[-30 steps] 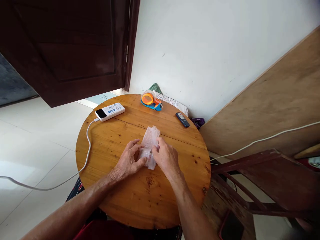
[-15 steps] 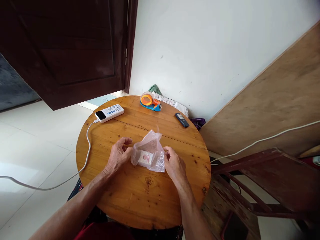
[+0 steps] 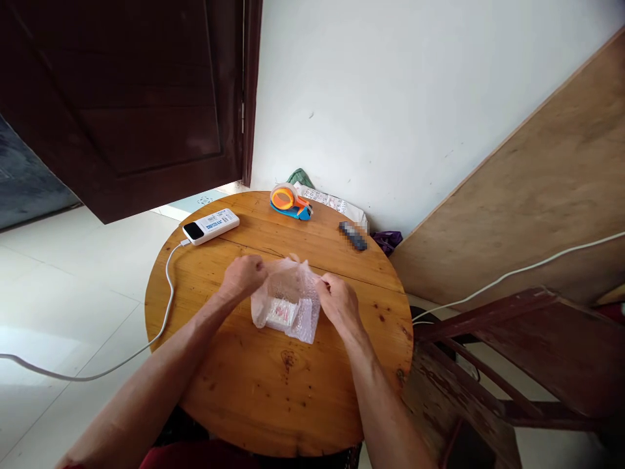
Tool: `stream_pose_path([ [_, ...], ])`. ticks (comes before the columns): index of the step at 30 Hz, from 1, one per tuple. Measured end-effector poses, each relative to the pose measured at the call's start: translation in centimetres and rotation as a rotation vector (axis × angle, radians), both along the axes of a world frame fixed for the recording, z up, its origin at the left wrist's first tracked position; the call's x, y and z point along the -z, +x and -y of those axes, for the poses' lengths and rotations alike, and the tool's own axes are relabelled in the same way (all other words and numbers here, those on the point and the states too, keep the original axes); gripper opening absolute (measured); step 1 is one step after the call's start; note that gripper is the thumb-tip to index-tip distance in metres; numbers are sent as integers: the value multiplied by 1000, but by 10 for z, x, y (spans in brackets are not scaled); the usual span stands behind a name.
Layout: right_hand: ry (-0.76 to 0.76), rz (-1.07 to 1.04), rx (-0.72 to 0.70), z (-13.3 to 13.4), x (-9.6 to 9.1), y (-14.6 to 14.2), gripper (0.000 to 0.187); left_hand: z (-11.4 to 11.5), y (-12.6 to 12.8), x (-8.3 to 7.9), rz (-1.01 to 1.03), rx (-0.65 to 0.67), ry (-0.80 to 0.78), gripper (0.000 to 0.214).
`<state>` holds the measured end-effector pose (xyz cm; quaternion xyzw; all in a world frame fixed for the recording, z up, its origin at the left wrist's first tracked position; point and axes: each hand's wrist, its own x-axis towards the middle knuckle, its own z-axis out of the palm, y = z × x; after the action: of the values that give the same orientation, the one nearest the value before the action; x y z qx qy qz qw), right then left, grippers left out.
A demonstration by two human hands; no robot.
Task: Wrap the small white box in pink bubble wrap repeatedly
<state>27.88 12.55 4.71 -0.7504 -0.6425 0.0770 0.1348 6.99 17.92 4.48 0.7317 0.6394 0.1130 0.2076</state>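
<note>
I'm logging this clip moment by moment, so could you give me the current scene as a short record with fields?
Surface: round wooden table
Left hand: gripping the upper left edge of the bubble wrap
Right hand: pinching the bubble wrap's right side
Between hands: small white packet lying in the spread bubble wrap
Far edge: orange and blue tape dispenser
Table's left: white device with dark screen, white cable attached
Table's right: dark oblong object, pixelated
Beyond, right: wooden chair
</note>
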Motion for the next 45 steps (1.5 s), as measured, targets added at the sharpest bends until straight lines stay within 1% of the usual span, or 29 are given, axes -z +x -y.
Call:
stream_pose_path([
  [3, -45, 0, 50, 6, 11, 14, 33, -3, -16, 5, -33, -47, -29, 25],
  [5, -33, -3, 51, 11, 15, 19, 28, 0, -22, 3, -45, -67, -28, 26],
  [7, 2, -32, 71, 16, 13, 20, 23, 6, -25, -1, -29, -92, 6, 31],
  [9, 83, -95, 78, 24, 5, 19, 23, 16, -28, -8, 44, -85, 104, 37],
  [10, 139, -139, 55, 28, -1, 17, 24, 21, -29, -10, 98, -55, 173, 36],
  [11, 202, -194, 4, 33, -8, 14, 25, 25, -29, -12, 155, -10, 240, 35],
  [13, 291, -314, -176, 39, -22, 4, 27, 32, -28, -14, 257, 120, 312, 33],
  [14, 294, -363, -272, 41, -28, -1, 29, 33, -26, -13, 292, 190, 306, 33],
  [15, 263, -390, -349, 42, -34, -7, 31, 34, -25, -13, 311, 258, 273, 33],
  [16, 215, -402, -388, 44, -38, -12, 32, 35, -23, -12, 314, 320, 224, 34],
  [18, 84, -422, -408, 49, -43, -19, 33, 37, -24, -14, 273, 400, 113, 39],
  [20, -56, -494, -436, 61, -43, -19, 36, 44, -31, -19, 219, 414, 40, 48],
  [21, -129, -545, -479, 69, -42, -17, 38, 50, -37, -23, 209, 403, 26, 51],
  [23, -287, -610, -586, 86, -37, -13, 38, 64, -51, -29, 225, 418, 13, 52],
  [25, -412, -617, -651, 101, -30, -9, 37, 79, -63, -29, 233, 476, -78, 49],
  [26, -434, -614, -650, 105, -26, -7, 37, 86, -66, -26, 218, 517, -107, 43],
  [27, -421, -614, -626, 107, -22, -7, 36, 91, -68, -22, 189, 515, -108, 35],
  [28, -373, -612, -581, 107, -19, -7, 36, 96, -66, -16, 169, 475, -85, 28],
  [30, -202, -576, -460, 101, -13, -11, 28, 101, -58, 0, 197, 365, 55, 21],
  [31, -99, -537, -410, 96, -10, -15, 21, 103, -51, 8, 231, 316, 160, 22],
  [32, -3, -487, -373, 90, -7, -19, 16, 103, -44, 15, 259, 303, 246, 29],
  [33, 74, -430, -351, 85, -4, -25, 23, 104, -37, 23, 285, 315, 300, 42],
  [34, 121, -367, -343, 81, -1, -30, 36, 103, -31, 29, 298, 333, 320, 54],
  [35, 132, -305, -340, 77, 2, -36, 48, 103, -25, 34, 295, 353, 310, 64],
  [36, 115, -247, -339, 75, 5, -40, 56, 103, -21, 38, 286, 372, 286, 73],
  [38, 59, -163, -316, 75, 10, -44, 62, 102, -17, 43, 256, 414, 211, 89],
  [41, 20, -124, -263, 78, 11, -42, 64, 102, -17, 44, 210, 458, 124, 103],
  [43, 9, -119, -258, 78, 8, -40, 64, 102, -17, 40, 177, 467, 89, 105],
  [45, 11, -110, -284, 77, 6, -41, 60, 103, -16, 35, 142, 467, 70, 107],
])
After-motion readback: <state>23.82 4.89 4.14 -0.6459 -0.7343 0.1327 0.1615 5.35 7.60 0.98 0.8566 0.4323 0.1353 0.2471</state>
